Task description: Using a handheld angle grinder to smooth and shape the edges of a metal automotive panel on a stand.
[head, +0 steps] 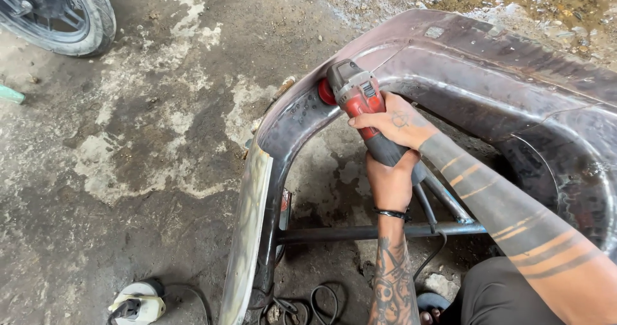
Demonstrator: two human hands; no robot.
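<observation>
Your right hand (392, 124) and left hand (390, 182) grasp the red-and-grey angle grinder (360, 100); its disc meets the curved dark steel body panel (501, 93), patchy, apparently part-ground.

A stained grey concrete floor (148, 158) with pale worn patches lies in daylight. A motorcycle wheel (61, 13) stands top left; a white extension reel (138, 304) sits near the bottom edge.

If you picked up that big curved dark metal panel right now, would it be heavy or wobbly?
The big curved dark metal panel would probably be stiff, not floppy, since it keeps its bent shape over the thin metal rod frame. It looks heavy and awkward for one person. Its rounded form might rock if pushed, though both hands press a red and grey grinder against it.
</observation>
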